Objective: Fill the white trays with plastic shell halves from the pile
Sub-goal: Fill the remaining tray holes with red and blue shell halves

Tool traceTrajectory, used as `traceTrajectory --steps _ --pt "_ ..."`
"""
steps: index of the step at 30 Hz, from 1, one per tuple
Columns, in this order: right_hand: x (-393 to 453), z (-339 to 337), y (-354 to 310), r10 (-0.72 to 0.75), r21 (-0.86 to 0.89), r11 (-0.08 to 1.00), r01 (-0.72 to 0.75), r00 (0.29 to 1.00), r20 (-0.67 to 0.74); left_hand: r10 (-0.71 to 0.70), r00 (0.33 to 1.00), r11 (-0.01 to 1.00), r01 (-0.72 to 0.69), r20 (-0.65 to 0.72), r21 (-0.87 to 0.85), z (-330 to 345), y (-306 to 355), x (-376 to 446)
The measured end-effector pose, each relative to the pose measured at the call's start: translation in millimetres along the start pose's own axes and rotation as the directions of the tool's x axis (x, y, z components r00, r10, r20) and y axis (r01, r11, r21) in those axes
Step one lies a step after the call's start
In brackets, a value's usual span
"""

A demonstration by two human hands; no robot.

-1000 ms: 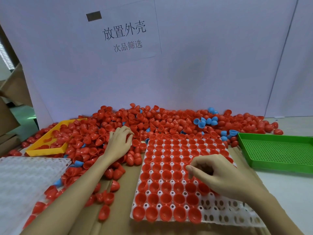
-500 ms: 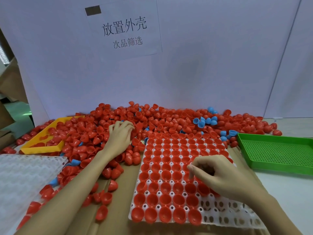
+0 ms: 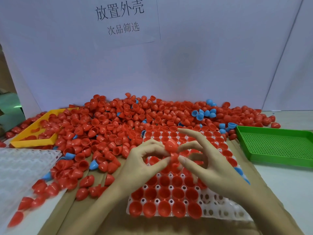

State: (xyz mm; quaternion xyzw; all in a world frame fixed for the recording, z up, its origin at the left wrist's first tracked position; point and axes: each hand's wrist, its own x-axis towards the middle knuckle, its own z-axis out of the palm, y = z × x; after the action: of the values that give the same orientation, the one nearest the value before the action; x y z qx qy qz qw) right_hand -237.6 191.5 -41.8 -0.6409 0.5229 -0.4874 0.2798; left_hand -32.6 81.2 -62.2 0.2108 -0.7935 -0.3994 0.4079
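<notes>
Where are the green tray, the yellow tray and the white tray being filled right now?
green tray (image 3: 277,146): head view, on its perforated floor.
yellow tray (image 3: 33,142): head view, on its near rim.
white tray being filled (image 3: 225,213): head view, on empty pockets at its near right corner.

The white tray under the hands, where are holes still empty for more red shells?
On the white tray, empty cups sit at the near right corner, right of the front row's red shells. The green tray is bare. The pile is crowded.
</notes>
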Motion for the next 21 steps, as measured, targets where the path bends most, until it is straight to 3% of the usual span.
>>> traceTrajectory --steps 4,9,15,21 --pt "1 11 5 -0.057 -0.097 0.994 0.055 0.998 -0.012 -0.015 1.0 0.999 0.014 0.02 0.047 3 1 -4" --pt "4 17 10 -0.044 0.002 0.999 0.045 0.991 -0.123 0.035 0.999 0.992 -0.038 0.033 0.117 -1 -1 -5" --pt "3 17 16 -0.019 -0.061 0.998 0.01 0.989 -0.147 0.152 0.986 0.964 -0.135 -0.061 0.228 -1 -4 -5" --pt "5 14 14 -0.22 -0.316 0.933 0.17 0.967 -0.129 0.166 0.972 0.975 -0.137 -0.166 0.173 3 0 -10"
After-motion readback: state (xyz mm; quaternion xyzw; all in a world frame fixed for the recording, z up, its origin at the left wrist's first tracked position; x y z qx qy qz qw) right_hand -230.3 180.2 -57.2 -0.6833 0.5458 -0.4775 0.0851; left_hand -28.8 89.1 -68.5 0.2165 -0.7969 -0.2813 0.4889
